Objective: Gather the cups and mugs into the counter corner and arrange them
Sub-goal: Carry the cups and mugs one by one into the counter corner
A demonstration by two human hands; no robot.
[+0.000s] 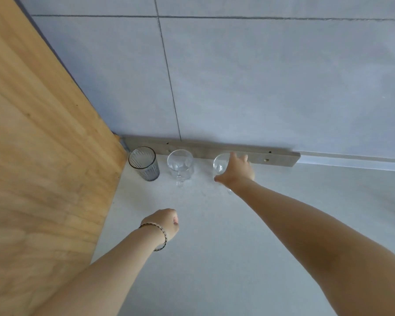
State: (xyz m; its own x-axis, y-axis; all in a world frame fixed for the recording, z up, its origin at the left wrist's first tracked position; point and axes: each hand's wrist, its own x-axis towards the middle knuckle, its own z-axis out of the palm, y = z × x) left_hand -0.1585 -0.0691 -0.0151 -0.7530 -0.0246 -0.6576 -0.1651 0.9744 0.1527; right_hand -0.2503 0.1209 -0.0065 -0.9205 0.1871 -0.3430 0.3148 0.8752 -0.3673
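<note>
Counter point(237, 247): glass point(219, 164) under R hand point(236, 171) (touching)

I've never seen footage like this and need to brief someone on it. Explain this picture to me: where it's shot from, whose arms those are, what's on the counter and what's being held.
There is no machine here. The single picture comes from a camera worn on a person's head, looking forward and down, so both bare arms belong to the wearer. The wide lens bends the edges.

On the pale counter, three glasses stand in a row along the tiled wall, beside a wooden panel: a ribbed grey tumbler nearest the corner, then a clear glass, then a second clear glass.

The right hand reaches over that second clear glass, with its fingers around it; it looks like a grip, though the hand hides much of it. The left hand, wearing a bracelet, is loosely curled above the counter and holds nothing.
</note>
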